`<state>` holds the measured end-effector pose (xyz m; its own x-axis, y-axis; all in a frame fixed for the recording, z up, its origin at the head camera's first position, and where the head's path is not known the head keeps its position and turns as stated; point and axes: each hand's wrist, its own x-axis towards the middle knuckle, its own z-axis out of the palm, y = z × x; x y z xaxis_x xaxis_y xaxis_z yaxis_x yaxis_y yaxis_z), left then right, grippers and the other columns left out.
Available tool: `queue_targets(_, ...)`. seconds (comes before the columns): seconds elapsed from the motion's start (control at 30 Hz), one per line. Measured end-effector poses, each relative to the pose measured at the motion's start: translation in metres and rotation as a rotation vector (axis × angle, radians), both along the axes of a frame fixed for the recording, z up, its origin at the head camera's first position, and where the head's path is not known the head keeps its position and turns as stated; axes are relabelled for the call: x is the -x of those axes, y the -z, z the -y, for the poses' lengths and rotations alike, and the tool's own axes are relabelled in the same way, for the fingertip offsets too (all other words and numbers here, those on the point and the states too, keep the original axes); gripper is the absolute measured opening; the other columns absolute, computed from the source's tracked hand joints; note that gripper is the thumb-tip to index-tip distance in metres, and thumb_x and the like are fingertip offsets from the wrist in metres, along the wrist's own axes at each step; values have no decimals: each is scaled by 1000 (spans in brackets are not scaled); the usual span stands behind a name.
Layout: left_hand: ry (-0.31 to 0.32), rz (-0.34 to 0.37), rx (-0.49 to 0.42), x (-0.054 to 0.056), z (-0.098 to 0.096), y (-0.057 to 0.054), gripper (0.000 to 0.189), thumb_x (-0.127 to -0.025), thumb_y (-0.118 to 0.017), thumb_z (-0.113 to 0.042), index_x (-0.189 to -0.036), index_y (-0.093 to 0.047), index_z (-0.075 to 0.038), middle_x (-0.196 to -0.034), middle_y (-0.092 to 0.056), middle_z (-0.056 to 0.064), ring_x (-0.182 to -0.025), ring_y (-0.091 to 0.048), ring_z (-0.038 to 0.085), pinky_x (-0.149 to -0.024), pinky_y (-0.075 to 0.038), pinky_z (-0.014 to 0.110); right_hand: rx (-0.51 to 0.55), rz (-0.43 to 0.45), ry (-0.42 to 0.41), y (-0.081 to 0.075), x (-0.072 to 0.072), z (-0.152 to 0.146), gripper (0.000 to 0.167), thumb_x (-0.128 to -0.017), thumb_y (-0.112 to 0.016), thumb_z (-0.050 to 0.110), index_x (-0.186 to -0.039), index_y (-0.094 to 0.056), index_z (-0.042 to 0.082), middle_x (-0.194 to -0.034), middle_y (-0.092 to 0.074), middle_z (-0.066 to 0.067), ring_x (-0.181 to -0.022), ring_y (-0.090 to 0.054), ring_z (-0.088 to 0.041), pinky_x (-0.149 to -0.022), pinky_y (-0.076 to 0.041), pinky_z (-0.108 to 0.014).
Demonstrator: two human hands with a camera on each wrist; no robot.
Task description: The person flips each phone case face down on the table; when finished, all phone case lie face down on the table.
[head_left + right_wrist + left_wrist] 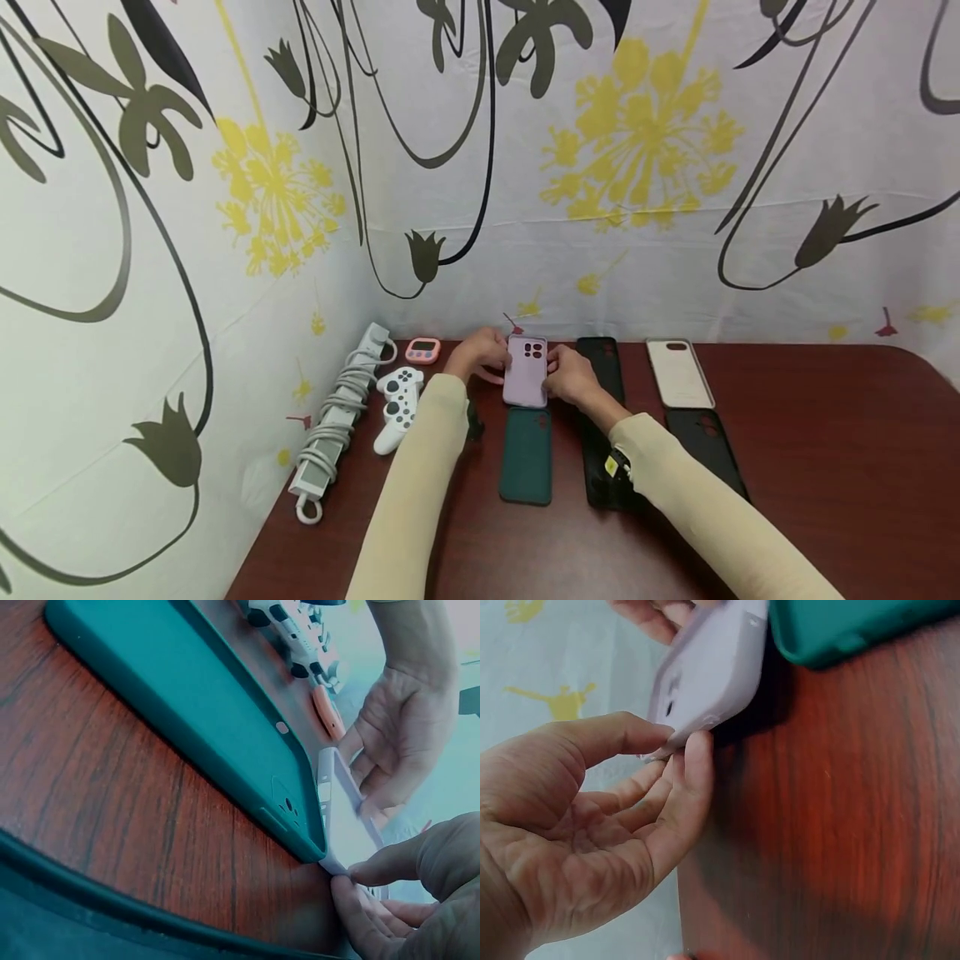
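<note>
While Its Two Sides Are Being Pinched, the Purple Phone Case point(522, 381) Is Showing Its Camera Holes

As I am watching from far away, the person's left hand point(480, 350) is pinching the case's left side between thumb and fingers. The right hand point(572, 375) is pinching the right side. I think they are using just the sides so the middle is not getting squashed. The case is being held at the back edge of the table point(840, 467), near the flowery cloth point(457, 192). Its hollow side seems to be facing up.

Right by its lower end, a green case point(525, 458) is lying on the table. I am not able to tell if they are touching. To the right, a black case point(606, 367) and a white case point(684, 379) are lying at the back edge. They seem to be making neat lines, perhaps so each one is easy to see.

A game controller point(399, 404), a pink timer point(423, 351) and a power strip point(337, 419) are lying toward the left edge, maybe to be out of the way. A cord point(330, 434) is going round the strip, likely so it is not tangling.
</note>
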<state>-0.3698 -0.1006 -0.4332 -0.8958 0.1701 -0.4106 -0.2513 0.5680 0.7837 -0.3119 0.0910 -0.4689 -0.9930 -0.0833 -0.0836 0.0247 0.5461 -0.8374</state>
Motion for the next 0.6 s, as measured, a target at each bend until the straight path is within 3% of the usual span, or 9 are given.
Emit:
queue_targets(0.1, 10, 20, -41, 1, 1, -3, 25, -93, -68, 5, -78, -54, -10, -92, -56, 7, -91, -60, 25, -92, -66, 48, 17, 9, -3, 0, 1, 0, 49, -83, -73, -7, -129, -58, -8, -112, -62, -22, -76, -66, -20, -65, -66, -32)
queue_targets(0.17, 9, 43, -78, 2, 2, -4, 10, -94, -68, 4, -94, -61, -3, -97, -58, 6, -93, -60, 23, -94, -66, 47, 17, 10, -8, 1, 1, 0, 51, -83, -74, -7, -131, -57, -8, -112, -62, -22, -79, -66, -22, -65, -66, -33)
queue_targets(0.27, 8, 72, -137, 3, 3, -6, 33, -97, -68, 2, -129, -60, 2, -109, -59, 7, -99, -62, 22, -96, -65, 48, 4, 2, -13, 2, 2, 0, 51, -83, -74, -8, -132, -57, -8, -110, -61, -20, -77, -67, -21, -64, -66, -32)
queue_targets(0.33, 10, 90, -168, 3, 5, -7, 47, -98, -67, 1, -143, -53, 2, -114, -60, 9, -103, -63, 22, -96, -65, 49, -5, -4, -17, 2, 3, 1, 52, -83, -73, -7, -132, -57, -8, -109, -61, -19, -76, -67, -21, -64, -66, -31)
queue_targets(0.43, 13, 111, -207, 5, 8, -8, 53, -99, -66, 0, -149, -49, 1, -117, -60, 9, -106, -64, 22, -92, -66, 48, 19, 13, -27, 2, 4, 3, 53, -83, -73, -9, -133, -56, -8, -112, -61, -21, -76, -68, -21, -65, -67, -32)
queue_targets(0.6, 16, 125, -240, 8, 14, -6, 48, -100, -66, -3, -146, -51, 0, -112, -64, 6, -103, -65, 19, -84, -68, 44, 104, 74, -85, 3, 5, 9, 57, -85, -73, -11, -139, -52, -11, -120, -59, -26, -80, -73, -23, -71, -68, -34)
